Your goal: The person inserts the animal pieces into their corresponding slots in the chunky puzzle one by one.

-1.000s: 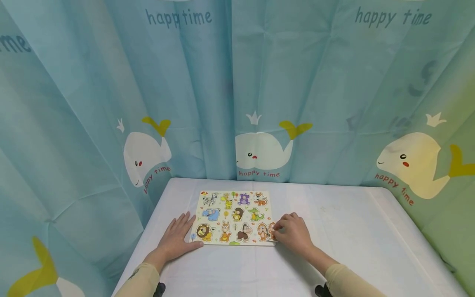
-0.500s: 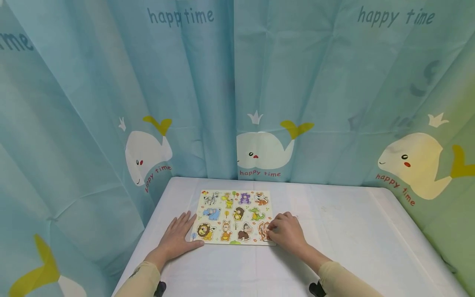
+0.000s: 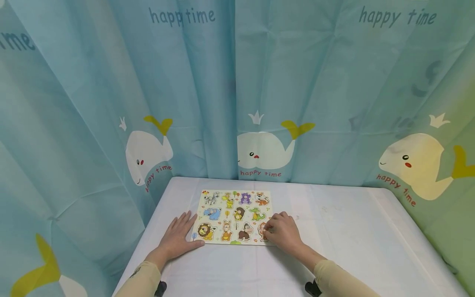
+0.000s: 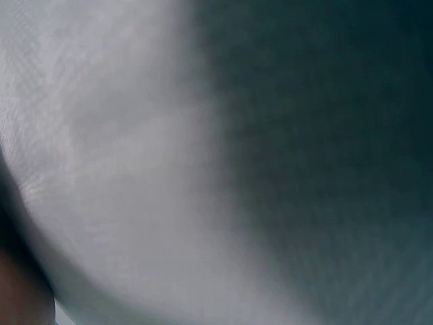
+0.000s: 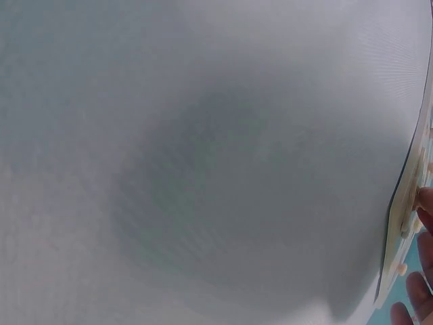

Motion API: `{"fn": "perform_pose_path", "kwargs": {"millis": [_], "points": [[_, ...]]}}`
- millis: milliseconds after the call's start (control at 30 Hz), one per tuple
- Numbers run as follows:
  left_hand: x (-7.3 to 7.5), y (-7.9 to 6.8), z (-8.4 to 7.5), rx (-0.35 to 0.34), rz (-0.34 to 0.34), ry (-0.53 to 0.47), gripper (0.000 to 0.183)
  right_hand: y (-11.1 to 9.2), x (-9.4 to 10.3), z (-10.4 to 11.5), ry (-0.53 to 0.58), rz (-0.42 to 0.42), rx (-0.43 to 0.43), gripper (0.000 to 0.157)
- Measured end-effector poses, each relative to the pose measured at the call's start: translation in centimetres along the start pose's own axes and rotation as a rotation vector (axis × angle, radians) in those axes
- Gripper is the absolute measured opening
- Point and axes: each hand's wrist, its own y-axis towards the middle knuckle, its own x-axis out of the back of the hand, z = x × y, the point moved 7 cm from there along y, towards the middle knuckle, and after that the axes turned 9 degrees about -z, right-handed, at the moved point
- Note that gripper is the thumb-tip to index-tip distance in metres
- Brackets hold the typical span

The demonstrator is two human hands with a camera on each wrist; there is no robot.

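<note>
A cream knob puzzle board (image 3: 219,244) with several animal pieces lies on the table in the head view. My left hand (image 3: 178,237) rests spread at its left edge, fingers straight, fingertips touching the board's side. At the lower right corner, my right hand (image 3: 285,233) pinches a small orange-brown monkey puzzle piece (image 3: 264,232) over the monkey's spot. The fingers hide most of that piece, so whether it sits flush cannot be told. In the right wrist view, fingers (image 5: 425,198) grip near the board's edge. The left wrist view shows mostly blurred cloth.
The board lies on a white-covered table (image 3: 352,239). A blue curtain (image 3: 208,82) with whale prints hangs behind the table's far edge and along its left side. White tabletop stretches to the right of the board.
My right hand has moved left with the monkey piece, from beside the printed monkey to over it. My left hand has stayed at the board's left edge.
</note>
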Motion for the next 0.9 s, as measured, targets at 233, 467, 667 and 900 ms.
{"fn": "perform_pose_path", "kwargs": {"millis": [233, 467, 667, 900], "points": [[0.15, -0.03, -0.08, -0.007, -0.007, -0.002, 0.108, 0.06, 0.00, 0.02, -0.006, -0.002, 0.004, 0.014], [0.10, -0.07, -0.07, 0.003, -0.004, -0.002, 0.108, -0.02, -0.04, -0.02, -0.013, -0.021, 0.013, 0.015], [0.01, -0.06, 0.00, 0.004, -0.002, 0.005, 0.108, -0.06, -0.14, 0.01, -0.005, -0.016, 0.010, 0.013], [-0.02, 0.01, 0.05, -0.003, 0.000, 0.007, 0.108, -0.08, -0.18, 0.06, -0.006, -0.002, 0.007, 0.013]]}}
